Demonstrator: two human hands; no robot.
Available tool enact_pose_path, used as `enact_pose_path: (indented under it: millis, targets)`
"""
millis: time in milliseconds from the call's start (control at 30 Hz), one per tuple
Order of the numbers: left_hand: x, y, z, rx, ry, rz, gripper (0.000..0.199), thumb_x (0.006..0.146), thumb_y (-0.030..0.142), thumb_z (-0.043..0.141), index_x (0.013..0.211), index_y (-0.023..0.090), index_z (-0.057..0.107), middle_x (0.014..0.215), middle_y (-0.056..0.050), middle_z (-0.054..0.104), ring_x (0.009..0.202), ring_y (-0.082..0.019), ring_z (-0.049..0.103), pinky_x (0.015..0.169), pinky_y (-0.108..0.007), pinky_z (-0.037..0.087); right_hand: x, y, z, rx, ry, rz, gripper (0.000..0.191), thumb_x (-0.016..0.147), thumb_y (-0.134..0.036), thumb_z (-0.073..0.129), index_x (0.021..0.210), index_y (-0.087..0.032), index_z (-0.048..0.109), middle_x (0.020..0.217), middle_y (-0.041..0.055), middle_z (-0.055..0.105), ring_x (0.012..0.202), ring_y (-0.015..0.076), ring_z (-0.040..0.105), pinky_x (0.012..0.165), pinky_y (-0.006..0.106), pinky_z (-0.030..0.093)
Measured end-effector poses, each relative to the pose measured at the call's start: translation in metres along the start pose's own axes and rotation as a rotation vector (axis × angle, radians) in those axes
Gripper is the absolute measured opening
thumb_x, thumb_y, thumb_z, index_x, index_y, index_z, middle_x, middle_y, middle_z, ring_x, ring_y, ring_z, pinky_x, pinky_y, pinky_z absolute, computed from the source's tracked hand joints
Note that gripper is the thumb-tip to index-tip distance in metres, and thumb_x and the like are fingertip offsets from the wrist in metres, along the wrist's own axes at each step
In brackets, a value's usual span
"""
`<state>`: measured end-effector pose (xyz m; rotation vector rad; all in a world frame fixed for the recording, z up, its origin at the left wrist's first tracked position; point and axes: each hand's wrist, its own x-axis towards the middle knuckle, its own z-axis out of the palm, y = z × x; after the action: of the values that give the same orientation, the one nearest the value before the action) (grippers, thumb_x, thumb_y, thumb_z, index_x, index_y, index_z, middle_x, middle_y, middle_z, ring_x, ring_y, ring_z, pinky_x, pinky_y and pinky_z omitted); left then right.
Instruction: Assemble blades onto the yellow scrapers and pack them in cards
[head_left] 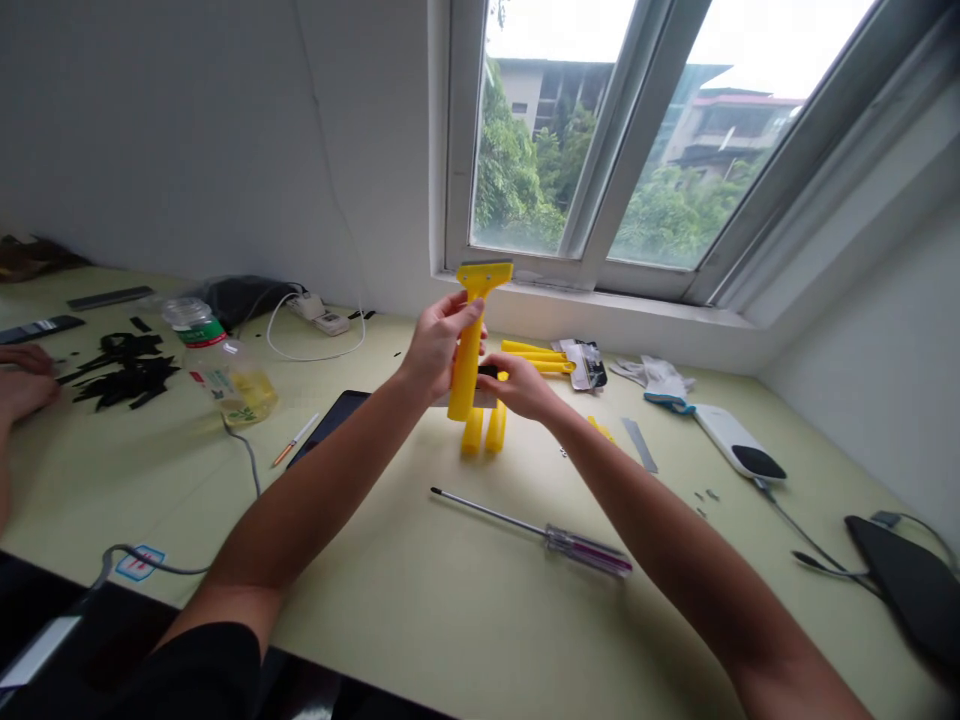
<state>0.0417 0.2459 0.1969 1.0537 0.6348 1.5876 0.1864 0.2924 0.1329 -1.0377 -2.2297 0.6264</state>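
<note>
Because the left hand [439, 345] gripped the yellow plastic scraper [466, 360] upright in the air above the bench [390, 620], head uppermost, a slip of that closed grip could have dropped it toward the screwdriver [532, 530], which lay just nearer the person. The right hand [521, 388] was curled narrowly against the scraper's lower part, beside a small dark piece [487, 371], though whether it held that piece could not be told; a fumble there could have knocked it loose among the parts. Beyond the screwdriver stood two short yellow pieces [484, 430], and farther back lay about three yellow handles [534, 355]. Right of the screwdriver were one metal strip [639, 445] and a few tiny screws [703, 497], too small to count exactly. Well left of it, a co-worker's two hands [26, 385] rested near a heap of black strips [120, 370], and one plastic bottle of yellow oil [229, 375] stood close by, open to being tipped by a careless elbow.
</note>
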Motion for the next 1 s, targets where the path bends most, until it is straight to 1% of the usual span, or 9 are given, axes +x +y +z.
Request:
enact_pose_path:
  millis: [100, 167, 267, 367, 533, 633, 800, 900, 1000]
  targets:
    - [0.008, 0.014, -0.012, 0.05, 0.036, 0.06, 0.03, 0.07, 0.029, 0.076, 0.092, 0.017, 0.059, 0.068, 0.003, 0.054, 0.055, -0.009, 0.056, 0.05, -0.022, 0.045, 0.027, -0.015, 0.025, -0.113, -0.012, 0.0, 0.02, 0.084, -0.035, 0.06, 0.084, -0.019, 0.07, 0.075, 0.0007, 0.068, 0.07, 0.015, 0.057, 0.063, 0.025, 0.038]
    - [0.012, 0.02, -0.02, 0.062, 0.05, 0.084, 0.029, 0.069, 0.027, 0.076, 0.09, 0.016, 0.059, 0.069, 0.003, 0.054, 0.055, -0.009, 0.056, 0.048, -0.022, 0.045, 0.036, -0.019, 0.037, -0.128, -0.011, 0.006, 0.018, 0.083, -0.036, 0.062, 0.089, -0.022, 0.07, 0.076, -0.0003, 0.068, 0.069, 0.0152, 0.057, 0.063, 0.025, 0.037]
    - [0.017, 0.024, -0.028, 0.07, 0.062, 0.11, 0.028, 0.069, 0.026, 0.075, 0.089, 0.016, 0.059, 0.071, 0.002, 0.054, 0.056, -0.009, 0.056, 0.048, -0.022, 0.045, 0.039, -0.017, 0.05, -0.156, 0.011, 0.02, 0.022, 0.082, -0.035, 0.063, 0.101, -0.025, 0.067, 0.083, -0.0005, 0.07, 0.072, 0.0166, 0.059, 0.064, 0.025, 0.038]
    - [0.019, 0.024, -0.032, 0.089, 0.076, 0.116, 0.028, 0.069, 0.026, 0.074, 0.09, 0.016, 0.059, 0.071, 0.002, 0.054, 0.057, -0.009, 0.056, 0.047, -0.021, 0.045, 0.036, -0.01, 0.057, -0.179, 0.01, 0.022, 0.019, 0.085, -0.033, 0.061, 0.101, -0.026, 0.067, 0.083, -0.0001, 0.07, 0.073, 0.0173, 0.059, 0.065, 0.026, 0.039]
    - [0.021, 0.02, -0.03, 0.112, 0.076, 0.097, 0.027, 0.069, 0.027, 0.073, 0.09, 0.016, 0.059, 0.069, 0.002, 0.054, 0.055, -0.009, 0.055, 0.047, -0.021, 0.044, 0.035, -0.003, 0.057, -0.233, 0.044, 0.002, 0.012, 0.084, -0.03, 0.063, 0.09, -0.023, 0.072, 0.094, 0.0051, 0.068, 0.094, 0.0212, 0.058, 0.08, 0.03, 0.039]
    - [0.022, 0.019, -0.031, 0.112, 0.069, 0.099, 0.027, 0.069, 0.026, 0.073, 0.09, 0.016, 0.06, 0.07, 0.002, 0.055, 0.055, -0.01, 0.056, 0.047, -0.022, 0.044, 0.037, -0.003, 0.05, -0.244, 0.027, 0.0, 0.012, 0.084, -0.033, 0.065, 0.089, -0.025, 0.072, 0.085, 0.0027, 0.07, 0.085, 0.0201, 0.059, 0.08, 0.031, 0.038]
    - [0.022, 0.019, -0.033, 0.12, 0.066, 0.102, 0.027, 0.07, 0.026, 0.073, 0.091, 0.016, 0.061, 0.071, 0.001, 0.055, 0.055, -0.01, 0.056, 0.047, -0.022, 0.044, 0.034, -0.002, 0.043, -0.219, -0.015, 0.034, 0.018, 0.084, -0.035, 0.066, 0.098, -0.024, 0.069, 0.081, 0.0009, 0.071, 0.073, 0.0164, 0.062, 0.068, 0.026, 0.04]
    - [0.023, 0.02, -0.034, 0.134, 0.057, 0.091, 0.028, 0.069, 0.026, 0.073, 0.092, 0.016, 0.061, 0.072, 0.001, 0.056, 0.056, -0.009, 0.056, 0.048, -0.021, 0.044, 0.031, 0.001, 0.045, -0.207, -0.064, 0.032, 0.016, 0.085, -0.037, 0.063, 0.09, -0.023, 0.07, 0.078, 0.0005, 0.071, 0.069, 0.0154, 0.062, 0.062, 0.024, 0.04]
    - [0.024, 0.021, -0.036, 0.14, 0.057, 0.092, 0.03, 0.068, 0.027, 0.074, 0.092, 0.015, 0.062, 0.073, 0.001, 0.057, 0.056, -0.01, 0.056, 0.047, -0.022, 0.044, 0.033, 0.006, 0.047, -0.208, -0.095, 0.018, 0.03, 0.091, -0.04, 0.051, 0.08, -0.021, 0.071, 0.077, 0.0013, 0.071, 0.07, 0.0152, 0.062, 0.063, 0.024, 0.041]
